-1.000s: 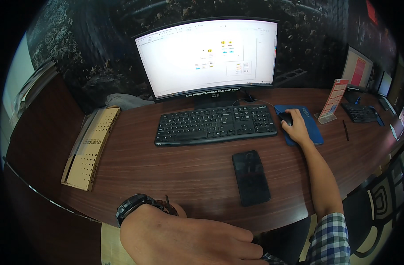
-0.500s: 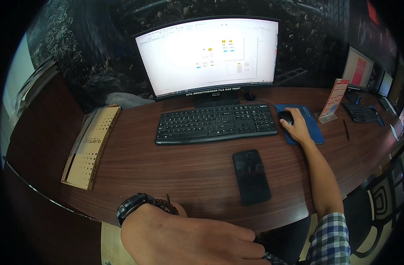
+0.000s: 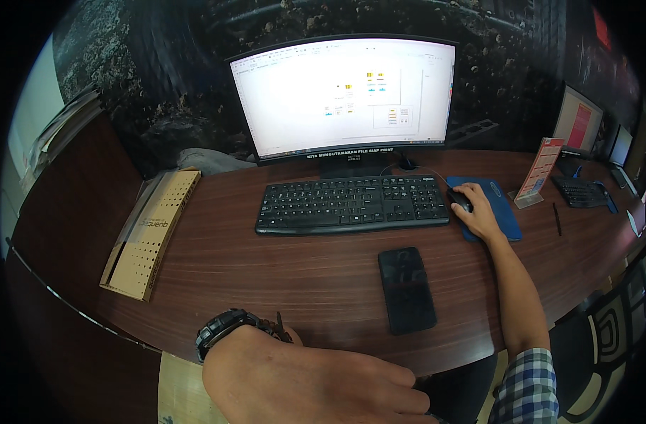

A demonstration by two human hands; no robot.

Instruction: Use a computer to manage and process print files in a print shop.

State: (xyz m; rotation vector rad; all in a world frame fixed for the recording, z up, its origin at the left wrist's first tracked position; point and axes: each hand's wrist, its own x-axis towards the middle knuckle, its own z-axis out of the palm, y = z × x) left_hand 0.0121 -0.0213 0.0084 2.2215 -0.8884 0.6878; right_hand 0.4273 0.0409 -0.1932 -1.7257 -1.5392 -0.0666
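Mouse (image 3: 460, 201) is at the left side of the blue pad (image 3: 505, 206), right of the keyboard (image 3: 351, 205). Right hand (image 3: 478, 218) is clasped over it, fingers wrapped on; the hand covers part of the mouse, so I can't make out which buttons are touched. Left hand (image 3: 337, 385) is low in front at the desk (image 3: 295, 268) edge, back toward the camera. Its fingertips are out of sight and the bottom edge cuts it off; can't tell if it's gripping anything. Black watch (image 3: 224, 328) on that wrist, with a second band partly hidden behind. Phone (image 3: 406, 291) lies flat between the hands, screen dark, apart from both. Monitor (image 3: 295, 99) is lit, small coloured items too tiny to read. Checked sleeve (image 3: 528, 389) is cropped at the bottom. Far-right second screen (image 3: 579, 120) is partly blocked by the card stand (image 3: 539, 173).
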